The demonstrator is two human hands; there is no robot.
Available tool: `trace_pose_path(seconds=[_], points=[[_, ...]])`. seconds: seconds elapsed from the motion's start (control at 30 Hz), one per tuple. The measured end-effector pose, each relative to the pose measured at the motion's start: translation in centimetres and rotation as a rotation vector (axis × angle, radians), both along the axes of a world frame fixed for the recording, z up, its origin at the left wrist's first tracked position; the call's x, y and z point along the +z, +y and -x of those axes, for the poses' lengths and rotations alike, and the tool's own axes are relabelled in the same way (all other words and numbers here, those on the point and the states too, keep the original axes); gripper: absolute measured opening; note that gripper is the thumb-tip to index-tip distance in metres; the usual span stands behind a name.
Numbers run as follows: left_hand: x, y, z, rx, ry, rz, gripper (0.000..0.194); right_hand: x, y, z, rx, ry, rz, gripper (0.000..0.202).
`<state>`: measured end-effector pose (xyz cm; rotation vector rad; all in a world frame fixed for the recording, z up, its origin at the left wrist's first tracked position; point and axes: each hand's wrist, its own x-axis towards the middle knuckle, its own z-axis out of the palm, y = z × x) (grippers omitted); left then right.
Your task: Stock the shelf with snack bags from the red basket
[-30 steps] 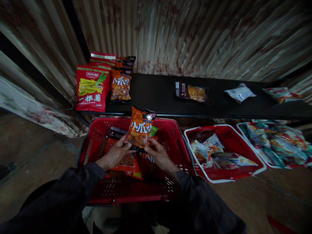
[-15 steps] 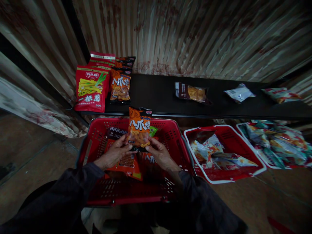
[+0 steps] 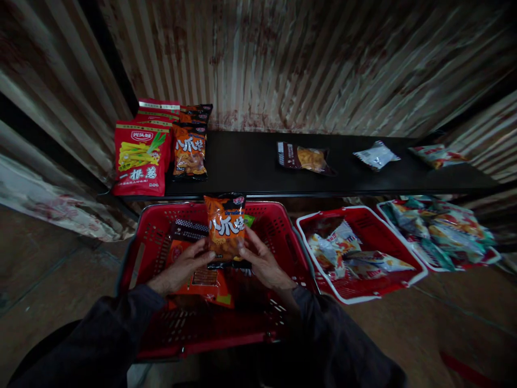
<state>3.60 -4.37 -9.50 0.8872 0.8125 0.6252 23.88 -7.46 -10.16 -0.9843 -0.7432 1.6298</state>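
My feed is the head view alone, and in it the left hand (image 3: 183, 267) and the right hand (image 3: 264, 261) pinch a glossy orange-and-black plastic snack packet (image 3: 226, 231) by its lower sides, thumbs on the front, fingers mostly hidden behind. The packet is held roughly upright over a deep red plastic basket with slotted walls (image 3: 278, 229), its top near the front edge of a long, flat black shelf (image 3: 246, 161); whether its bottom seam touches the contents below, I cannot tell. As I judge progress, matching orange-and-black packets (image 3: 189, 153) already stand in a file on the shelf, beside upright matte-looking red pouches (image 3: 141, 161), while the held one is not yet set down, and flat orange packets (image 3: 202, 285) and a dark checkered-top packet (image 3: 189, 231) remain in the basket. Farther right on the shelf I see a crinkled brown packet with a clear window (image 3: 307, 157) and a puffy silvery-white packet (image 3: 377, 155), both lying down. Behind hangs a pleated, striped cloth curtain (image 3: 258, 64).
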Motion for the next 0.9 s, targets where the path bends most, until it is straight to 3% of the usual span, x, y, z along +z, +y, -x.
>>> trace_pose_path(seconds=[0.17,0.47,0.67,0.9], points=[[0.0,1.0,0.8,0.143,0.131,-0.09,0.054,0.2,0.0,-0.5,-0.068,0.0,0.053,0.062],[0.5,0.5,0.8,0.196,0.177,-0.291,0.04,0.3,-0.2,0.2,-0.104,-0.116,-0.032,0.061],[0.2,-0.2,0.6,0.109,0.158,-0.268,0.056,0.5,-0.9,-0.1,-0.031,-0.448,-0.227,0.059],[-0.5,-1.4,0.1,0.058,-0.119,-0.007,0.065,0.6,-2.1,0.0,0.18,-0.956,-0.657,0.059]])
